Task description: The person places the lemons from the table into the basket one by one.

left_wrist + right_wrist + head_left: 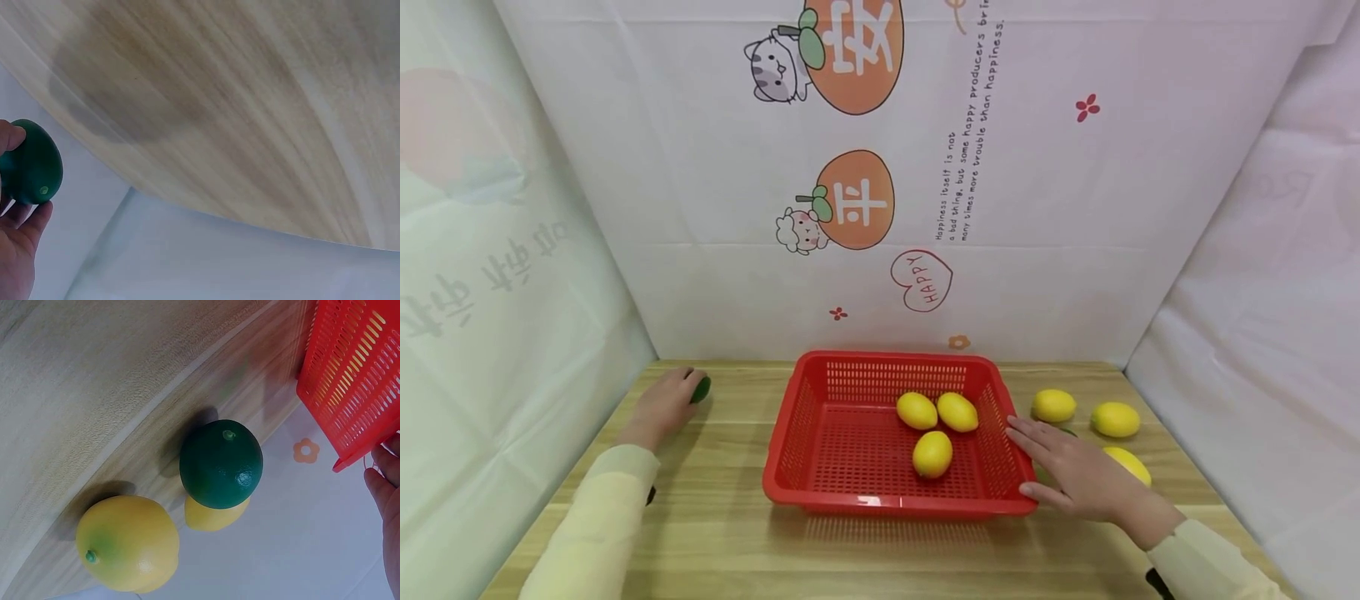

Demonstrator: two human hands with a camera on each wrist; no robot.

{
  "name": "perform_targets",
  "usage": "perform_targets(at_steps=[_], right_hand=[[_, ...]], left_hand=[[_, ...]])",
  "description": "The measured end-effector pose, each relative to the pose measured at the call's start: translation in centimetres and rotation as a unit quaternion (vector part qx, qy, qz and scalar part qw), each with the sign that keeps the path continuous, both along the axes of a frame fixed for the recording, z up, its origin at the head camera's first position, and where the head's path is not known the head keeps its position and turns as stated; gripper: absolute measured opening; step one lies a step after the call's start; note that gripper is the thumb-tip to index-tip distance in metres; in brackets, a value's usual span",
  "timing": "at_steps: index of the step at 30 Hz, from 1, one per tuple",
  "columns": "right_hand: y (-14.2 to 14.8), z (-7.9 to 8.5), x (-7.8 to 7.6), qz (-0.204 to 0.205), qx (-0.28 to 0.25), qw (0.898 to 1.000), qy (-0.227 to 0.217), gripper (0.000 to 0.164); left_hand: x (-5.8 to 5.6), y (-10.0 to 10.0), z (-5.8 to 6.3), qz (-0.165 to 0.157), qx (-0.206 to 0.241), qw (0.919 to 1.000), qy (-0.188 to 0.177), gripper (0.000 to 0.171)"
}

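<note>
At the far left of the table, my left hand point(662, 404) grips a dark green lime point(34, 164), with thumb and fingers around it in the left wrist view. A red slotted plastic basket point(910, 503) stands in the middle, holding three yellow lemons point(932, 454) toward its right side. My right hand point(1078, 475) rests at the basket's right rim, fingers extended over the edge and thumb by the near corner. Under and beside that hand lies another dark green lime point(222, 465), mostly hidden in the head view.
Right of the basket, three more lemons lie on the wooden table point(715, 533): one lemon point(1054, 406) near the back, another lemon point(1116, 419) farther right, and a third lemon point(1129, 463) partly behind the right hand. White printed cloth point(1037, 208) encloses the back and sides.
</note>
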State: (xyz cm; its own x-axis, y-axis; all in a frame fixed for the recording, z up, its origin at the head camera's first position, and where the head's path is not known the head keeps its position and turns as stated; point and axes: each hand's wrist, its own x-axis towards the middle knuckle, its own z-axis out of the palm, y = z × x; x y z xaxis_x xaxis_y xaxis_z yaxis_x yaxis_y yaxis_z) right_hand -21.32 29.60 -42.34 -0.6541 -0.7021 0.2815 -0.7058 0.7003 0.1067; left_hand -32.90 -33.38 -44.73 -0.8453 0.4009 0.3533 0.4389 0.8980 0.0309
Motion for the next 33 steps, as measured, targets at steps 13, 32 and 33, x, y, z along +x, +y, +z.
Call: perform_targets(at_steps=[13,32,33], right_hand=[[0.1,-0.2,-0.1,0.003,-0.004,1.000,0.001,0.069],[0.1,-0.3,0.0,-0.003,-0.006,1.000,0.000,0.070],[0.1,-0.3,0.0,-0.003,-0.006,1.000,0.000,0.069]], left_hand=[[0.1,1.2,1.2,-0.038,-0.009,0.9988,0.027,0.050],[0.6,2.8,2.7,-0.123,-0.030,0.9805,0.150,0.050],[0.6,3.0,2.8,-0.128,-0.032,0.9792,0.155,0.051]])
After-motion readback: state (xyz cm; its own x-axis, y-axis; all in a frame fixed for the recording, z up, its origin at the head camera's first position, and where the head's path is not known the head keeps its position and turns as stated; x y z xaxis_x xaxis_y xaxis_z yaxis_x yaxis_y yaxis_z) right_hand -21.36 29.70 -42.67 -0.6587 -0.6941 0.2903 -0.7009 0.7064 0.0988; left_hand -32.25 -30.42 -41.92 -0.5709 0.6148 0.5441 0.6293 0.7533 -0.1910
